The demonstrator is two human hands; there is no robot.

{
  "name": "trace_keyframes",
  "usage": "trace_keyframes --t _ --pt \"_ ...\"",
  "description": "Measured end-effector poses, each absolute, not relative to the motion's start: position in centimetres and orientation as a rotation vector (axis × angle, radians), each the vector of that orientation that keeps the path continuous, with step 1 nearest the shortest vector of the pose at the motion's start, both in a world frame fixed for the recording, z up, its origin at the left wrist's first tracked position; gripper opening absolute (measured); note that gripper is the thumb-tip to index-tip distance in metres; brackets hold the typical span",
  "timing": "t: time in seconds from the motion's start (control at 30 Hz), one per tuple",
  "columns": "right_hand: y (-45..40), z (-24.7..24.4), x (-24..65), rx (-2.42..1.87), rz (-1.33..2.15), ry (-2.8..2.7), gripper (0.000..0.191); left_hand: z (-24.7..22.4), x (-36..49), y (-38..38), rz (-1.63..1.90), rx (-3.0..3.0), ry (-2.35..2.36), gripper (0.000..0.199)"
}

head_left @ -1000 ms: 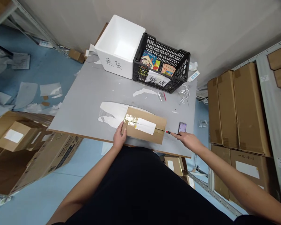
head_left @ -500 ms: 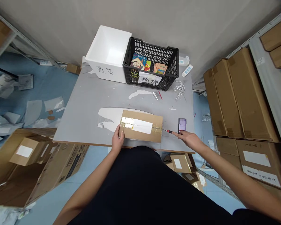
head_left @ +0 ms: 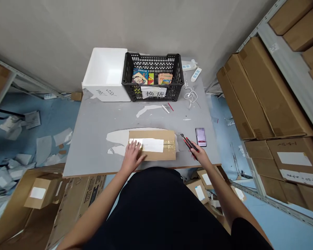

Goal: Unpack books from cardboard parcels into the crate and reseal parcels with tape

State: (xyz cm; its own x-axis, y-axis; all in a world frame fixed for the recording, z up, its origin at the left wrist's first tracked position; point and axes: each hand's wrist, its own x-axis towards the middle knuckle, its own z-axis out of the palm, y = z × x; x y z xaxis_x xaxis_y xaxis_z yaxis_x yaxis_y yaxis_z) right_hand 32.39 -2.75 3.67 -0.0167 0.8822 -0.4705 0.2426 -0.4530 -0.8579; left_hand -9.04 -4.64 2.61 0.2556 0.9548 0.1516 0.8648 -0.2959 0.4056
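Observation:
A taped cardboard box [head_left: 152, 155] with a white label lies near the front edge of the grey table [head_left: 94, 139]. Spread over its left end, my left hand [head_left: 131, 154] rests with the fingers flat on the top, near the label. My right hand [head_left: 198, 152] grips a red and black utility knife [head_left: 188, 142], whose blade points up and left, just off the box's right end. Beside that hand lies a phone [head_left: 201, 136] with its screen lit.
At the table's back stand a white foam box [head_left: 104, 74] and a black crate [head_left: 152, 95] with books in it. A white cable [head_left: 191, 97] and power strips lie to the right. A large open carton [head_left: 75, 194] is at lower left; shelves of cartons [head_left: 273, 97] line the right.
My left hand has moved from the box's left edge onto its top, fingers spread. The knife has come away from the box's right end and now points up. The camera view has shifted.

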Motion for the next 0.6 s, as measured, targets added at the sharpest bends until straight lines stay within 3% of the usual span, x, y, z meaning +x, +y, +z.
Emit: trace_keyframes --t 0.2,0.6 --pt "-3.5 2.0 29.2 -1.541 1.627 -0.954 0.077 3.4 -6.8 -2.2 0.116 2.653 1.152 0.085" --pt "-4.1 2.7 30.5 -1.466 1.719 -0.968 0.076 3.0 -6.3 -1.6 0.038 2.763 1.127 0.084"
